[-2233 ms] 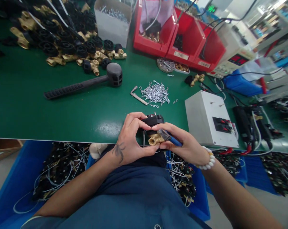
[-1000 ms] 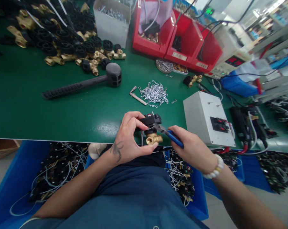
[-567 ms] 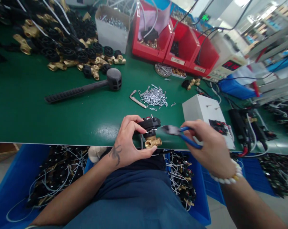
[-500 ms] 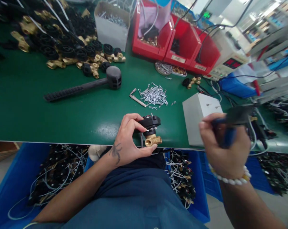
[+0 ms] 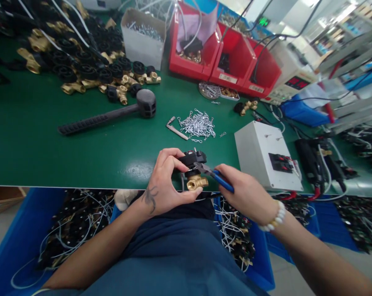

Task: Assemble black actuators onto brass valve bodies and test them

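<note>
Head view: at lower centre, the L hand (image 5: 164, 183) is gripping a brass valve w/ black actuator (image 5: 196, 181), fingers at the black part & thumb under the brass body. The assy's long axis is running roughly up-down in the frame, black end up, brass ports down. From the right, the R hand (image 5: 247, 193) is closing round blue-handled pliers (image 5: 223, 181), their jaws pointing left & slightly up to the neck btwn black & brass; exact contact can't be told. R hand is lying nearer the neck's right side, w/ nothing visibly blocking that approach. Spring clips (image 5: 200, 124) & a bent metal rod (image 5: 176, 130) are lying above centre, a black mallet (image 5: 145, 103) upper left, a switch box (image 5: 256, 152) right of the pliers.
</note>
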